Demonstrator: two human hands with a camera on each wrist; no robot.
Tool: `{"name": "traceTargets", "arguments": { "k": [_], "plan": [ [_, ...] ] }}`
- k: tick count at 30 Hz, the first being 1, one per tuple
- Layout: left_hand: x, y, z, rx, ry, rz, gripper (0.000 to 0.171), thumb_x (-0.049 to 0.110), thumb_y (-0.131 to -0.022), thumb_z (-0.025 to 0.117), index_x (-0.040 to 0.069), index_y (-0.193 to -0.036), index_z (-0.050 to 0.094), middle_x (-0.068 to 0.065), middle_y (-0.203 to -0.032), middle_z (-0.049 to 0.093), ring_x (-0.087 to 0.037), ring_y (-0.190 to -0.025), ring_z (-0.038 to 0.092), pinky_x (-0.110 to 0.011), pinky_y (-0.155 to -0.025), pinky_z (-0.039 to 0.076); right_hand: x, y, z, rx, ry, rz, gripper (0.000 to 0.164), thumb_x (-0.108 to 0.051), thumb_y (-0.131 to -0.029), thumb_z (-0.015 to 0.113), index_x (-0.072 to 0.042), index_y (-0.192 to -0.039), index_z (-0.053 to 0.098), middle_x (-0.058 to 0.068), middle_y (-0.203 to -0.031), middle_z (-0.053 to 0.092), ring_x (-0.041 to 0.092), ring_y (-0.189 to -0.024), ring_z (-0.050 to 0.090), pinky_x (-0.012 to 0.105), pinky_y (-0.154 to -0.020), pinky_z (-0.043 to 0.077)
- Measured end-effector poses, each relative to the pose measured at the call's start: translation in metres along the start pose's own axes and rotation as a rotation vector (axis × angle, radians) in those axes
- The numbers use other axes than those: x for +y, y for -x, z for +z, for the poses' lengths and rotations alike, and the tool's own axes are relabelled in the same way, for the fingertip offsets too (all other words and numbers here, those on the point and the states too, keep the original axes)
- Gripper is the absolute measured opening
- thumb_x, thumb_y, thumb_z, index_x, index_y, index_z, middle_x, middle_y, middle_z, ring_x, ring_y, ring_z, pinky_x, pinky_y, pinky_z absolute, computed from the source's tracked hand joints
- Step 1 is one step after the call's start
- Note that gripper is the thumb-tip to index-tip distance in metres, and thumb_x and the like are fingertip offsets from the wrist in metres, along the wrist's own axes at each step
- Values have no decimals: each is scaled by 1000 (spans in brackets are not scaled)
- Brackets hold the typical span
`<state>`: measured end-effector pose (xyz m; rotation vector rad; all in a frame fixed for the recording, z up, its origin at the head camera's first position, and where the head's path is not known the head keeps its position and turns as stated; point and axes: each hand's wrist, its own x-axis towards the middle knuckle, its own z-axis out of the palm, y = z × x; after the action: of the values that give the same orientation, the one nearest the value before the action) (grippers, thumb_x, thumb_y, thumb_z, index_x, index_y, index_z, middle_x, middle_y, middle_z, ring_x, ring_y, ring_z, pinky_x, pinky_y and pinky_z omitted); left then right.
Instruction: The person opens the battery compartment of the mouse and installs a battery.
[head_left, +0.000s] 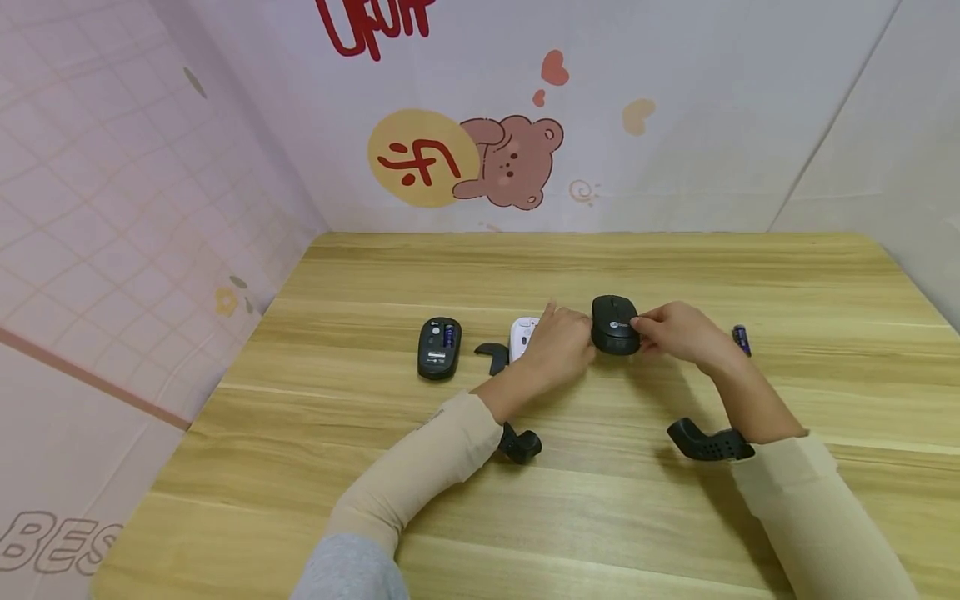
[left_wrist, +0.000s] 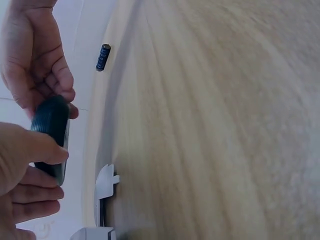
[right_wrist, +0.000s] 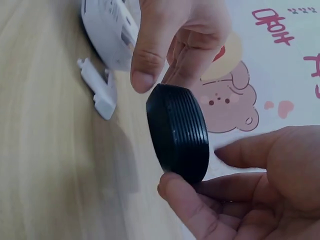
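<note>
1. Black wireless mouse [head_left: 613, 323]: lifted above the wooden table [head_left: 600, 517], between the two hands, its top shell with the logo turned to the head camera.
2. Left hand [head_left: 561, 337]: pinches one side of that mouse, thumb against the shell in the left wrist view. Right hand [head_left: 675, 333]: grips the opposite side between thumb and fingers. Neither is spread wide.
3. Both hands hold it near its edges, so one side slipping could tip the smooth shell and drop it on the wood.
4. Its underside is hidden from the head view; I cannot tell whether its battery compartment is covered. If it is not, tilting could let a battery fall out.
5. White mouse [head_left: 517, 342] lies just beside the left hand and partly behind it; a low sweep of that hand could push it into the white battery cover [right_wrist: 104, 100] near it.
6. Curved black piece [head_left: 497, 357] sits close by too, where the left forearm could knock it.
7. Loose battery [head_left: 741, 340], beyond the right wrist, could roll if bumped.
8. Second black mouse [head_left: 439, 347] lies underside up, battery bay exposed; a jolt might unseat what is inside.
</note>
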<state>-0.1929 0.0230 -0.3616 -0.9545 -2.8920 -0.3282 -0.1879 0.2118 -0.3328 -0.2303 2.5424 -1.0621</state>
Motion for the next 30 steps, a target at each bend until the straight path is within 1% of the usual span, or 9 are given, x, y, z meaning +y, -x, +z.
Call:
{"name": "traceTargets", "arguments": {
  "k": [3, 5, 8, 12, 15, 18, 25, 28, 30],
  "plan": [
    [-2, 2, -3, 58, -5, -6, 12, 17, -83, 67, 14, -72, 64, 4, -76, 62, -17, -94, 59, -48, -105, 22, -3, 1, 0, 7, -36, -15, 40, -6, -98, 36, 22, -127, 38, 31, -103, 60, 35, -89, 63, 43, -79, 49],
    [-2, 3, -6, 93, -24, -3, 16, 17, -84, 65, 15, -69, 63, 5, -73, 61, -16, -92, 60, -47, -106, 23, -4, 2, 0, 19, -24, -40, 39, 0, -96, 37, 21, -128, 36, 34, -108, 57, 35, -90, 63, 42, -80, 49],
    [-4, 5, -8, 125, -61, -5, 15, 17, -86, 63, 13, -71, 65, 5, -78, 63, -16, -93, 59, -44, -106, 22, -7, 3, 2, 40, -4, -71, 41, 5, -92, 41, 18, -130, 35, 35, -114, 53, 34, -92, 63, 42, -82, 49],
    [-7, 8, -11, 140, -86, -6, 15, 19, -89, 60, 9, -92, 71, 3, -98, 66, -15, -103, 57, -41, -107, 22, -11, 5, 4, 50, 15, -94, 45, 6, -91, 44, 15, -134, 33, 34, -116, 52, 35, -97, 60, 46, -86, 45],
    [-11, 9, -13, 160, -55, -7, 26, 24, -89, 63, 7, -108, 68, 0, -111, 64, -15, -111, 53, -40, -107, 22, -15, 5, 5, 53, 37, -111, 47, 3, -91, 48, 15, -134, 32, 33, -115, 54, 37, -99, 59, 49, -87, 43],
    [-15, 10, -17, 203, -14, -2, 36, 28, -87, 66, 5, -114, 65, -2, -116, 62, -16, -115, 51, -39, -107, 24, -19, 6, 5, 67, 59, -137, 48, -1, -92, 52, 14, -134, 35, 31, -112, 57, 40, -100, 58, 50, -84, 44],
    [-22, 14, -23, 338, 54, 22, 31, 24, -86, 68, 3, -109, 68, -4, -121, 60, -15, -117, 50, -34, -108, 21, -32, 9, 8, 165, 151, -181, 36, -8, -95, 51, 12, -124, 51, 25, -100, 64, 40, -93, 61, 48, -76, 47],
    [-23, 15, -23, 368, 82, 36, 26, 22, -86, 67, 4, -104, 70, -3, -117, 62, -15, -115, 52, -33, -108, 19, -36, 10, 9, 211, 165, -200, 34, -11, -96, 49, 12, -121, 54, 24, -97, 65, 40, -90, 62, 47, -72, 48],
    [-23, 17, -21, 378, 103, 39, 22, 22, -86, 67, 4, -100, 72, -3, -112, 64, -14, -112, 54, -32, -108, 20, -37, 11, 10, 237, 169, -210, 37, -15, -97, 48, 12, -124, 52, 24, -96, 65, 38, -88, 62, 45, -69, 48]
  ]
}}
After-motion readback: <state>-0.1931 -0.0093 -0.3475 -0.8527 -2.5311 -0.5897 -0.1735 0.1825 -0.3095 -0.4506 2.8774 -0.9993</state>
